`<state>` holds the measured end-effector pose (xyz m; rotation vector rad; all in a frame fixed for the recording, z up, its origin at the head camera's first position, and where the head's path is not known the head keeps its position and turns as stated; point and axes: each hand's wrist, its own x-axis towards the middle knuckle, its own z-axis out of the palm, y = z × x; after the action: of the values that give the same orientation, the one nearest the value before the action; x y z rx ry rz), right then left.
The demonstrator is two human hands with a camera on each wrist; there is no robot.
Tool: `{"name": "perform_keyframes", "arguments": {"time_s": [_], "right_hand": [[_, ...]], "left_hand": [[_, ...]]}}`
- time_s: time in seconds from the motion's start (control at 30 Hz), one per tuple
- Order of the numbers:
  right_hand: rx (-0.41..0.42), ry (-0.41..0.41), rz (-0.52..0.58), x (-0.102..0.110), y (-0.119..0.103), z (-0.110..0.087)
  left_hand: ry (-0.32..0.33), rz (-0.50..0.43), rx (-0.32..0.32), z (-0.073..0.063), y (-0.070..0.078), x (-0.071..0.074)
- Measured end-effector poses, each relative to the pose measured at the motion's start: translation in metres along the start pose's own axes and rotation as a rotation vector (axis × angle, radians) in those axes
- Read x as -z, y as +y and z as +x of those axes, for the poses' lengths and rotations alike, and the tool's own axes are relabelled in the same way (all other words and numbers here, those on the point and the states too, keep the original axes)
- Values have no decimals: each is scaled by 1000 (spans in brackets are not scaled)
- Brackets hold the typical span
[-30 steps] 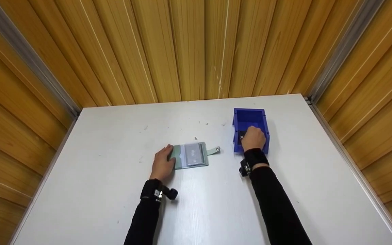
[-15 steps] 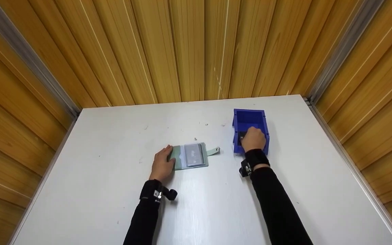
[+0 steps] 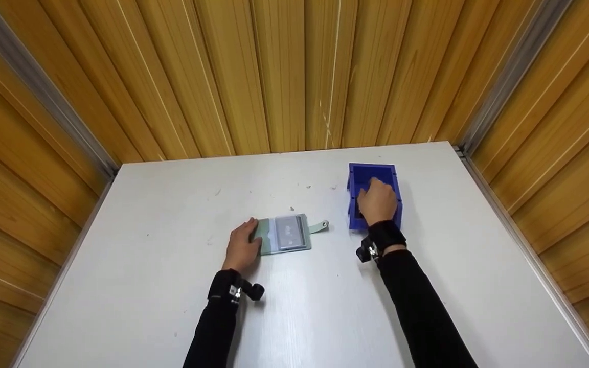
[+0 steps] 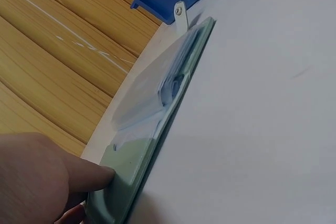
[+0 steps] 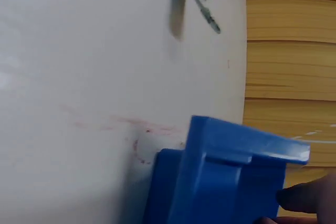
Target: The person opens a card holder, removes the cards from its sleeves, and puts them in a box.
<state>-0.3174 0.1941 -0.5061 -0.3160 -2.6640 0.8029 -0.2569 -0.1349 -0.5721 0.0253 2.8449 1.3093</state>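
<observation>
A light green card holder (image 3: 290,232) lies spread open on the white table, its clear plastic sleeves and snap strap (image 3: 319,227) toward the right. My left hand (image 3: 242,246) grips its left edge. In the left wrist view the thumb (image 4: 97,178) presses on the green inner flap, with other fingers at the edge beyond. My right hand (image 3: 378,202) reaches into a blue plastic bin (image 3: 372,167), back of the hand up. Thumb and a fingertip show at the bin in the right wrist view; I cannot tell whether they hold anything. A dark patch shows inside the bin beside the hand.
The bin stands near the back right of the white table (image 3: 294,317). Wood-patterned panels (image 3: 284,76) rise behind the table and along both sides. Bare tabletop lies between the card holder and the bin.
My right hand has shifted slightly up and away inside the bin, and its thumb now shows apart from the fist. The left hand and card holder keep their place.
</observation>
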Motion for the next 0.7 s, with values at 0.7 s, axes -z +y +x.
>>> {"name": "perform_keyframes", "arguments": {"time_s": [0.7], "right_hand": [[463, -468, 90, -37, -54, -30]], "left_hand": [[-1, -6, -11, -1, -2, 1]]}}
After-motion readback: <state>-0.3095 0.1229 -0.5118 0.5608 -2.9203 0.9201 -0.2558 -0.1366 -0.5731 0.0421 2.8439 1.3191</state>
